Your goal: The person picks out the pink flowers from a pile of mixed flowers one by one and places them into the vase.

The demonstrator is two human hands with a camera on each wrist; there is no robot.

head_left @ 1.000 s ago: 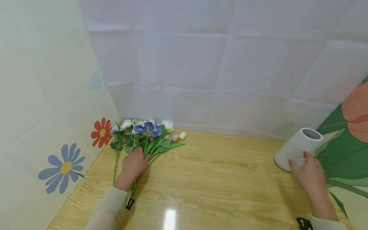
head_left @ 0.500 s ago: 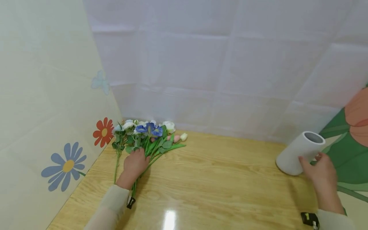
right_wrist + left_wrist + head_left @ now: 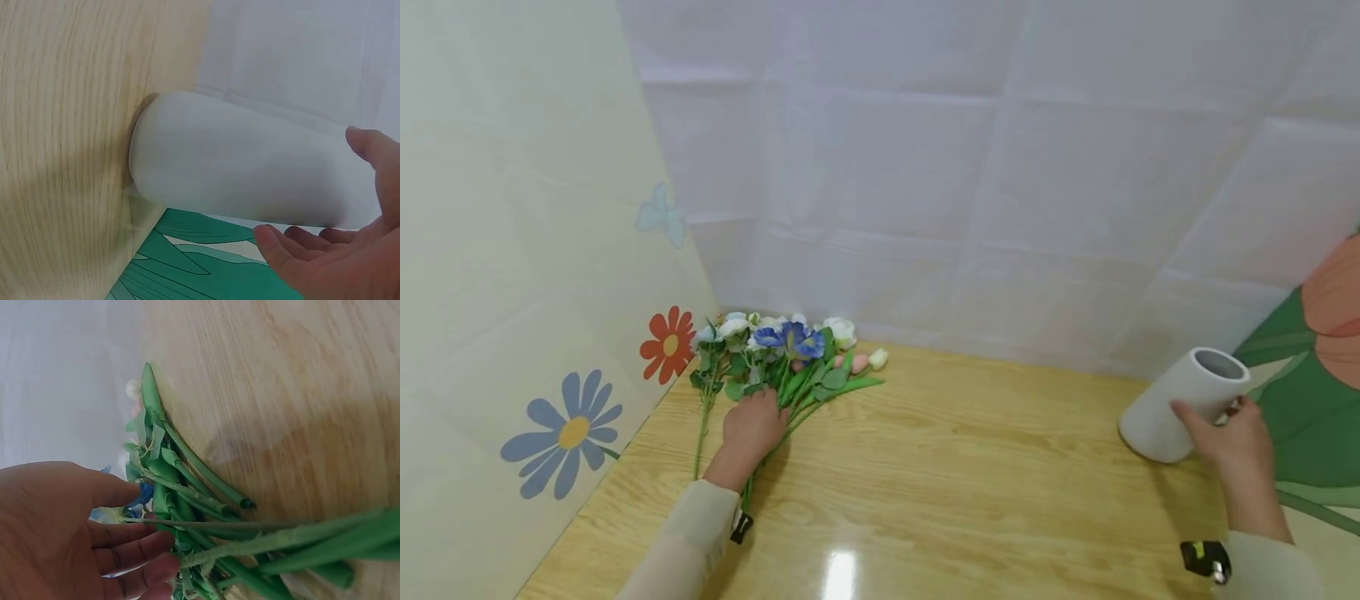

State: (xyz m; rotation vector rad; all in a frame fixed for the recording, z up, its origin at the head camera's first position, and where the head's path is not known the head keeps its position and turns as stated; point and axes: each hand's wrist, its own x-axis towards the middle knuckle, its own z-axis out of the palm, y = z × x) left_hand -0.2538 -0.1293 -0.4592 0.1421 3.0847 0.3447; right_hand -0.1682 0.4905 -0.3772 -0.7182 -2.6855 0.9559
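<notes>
The left hand (image 3: 754,422), fingers loosely extended, touches flower stems (image 3: 312,540). The right hand (image 3: 1238,446) curls round a white vase (image 3: 1161,417) on the bench (image 3: 970,467).

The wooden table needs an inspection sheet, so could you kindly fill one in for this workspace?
Surface: wooden table with visible grain and a bright reflection on the near side.
Job's things: mixed flowers lie at the left; white vase stands at the right.
Clutter: nothing seen.
Grips: left hand at the stems, fingers loosely extended; right hand around the vase's side, firmness unclear.
Cables: nothing seen.
Surroundings: creased pale sheet behind; printed left panel and printed right panel.
</notes>
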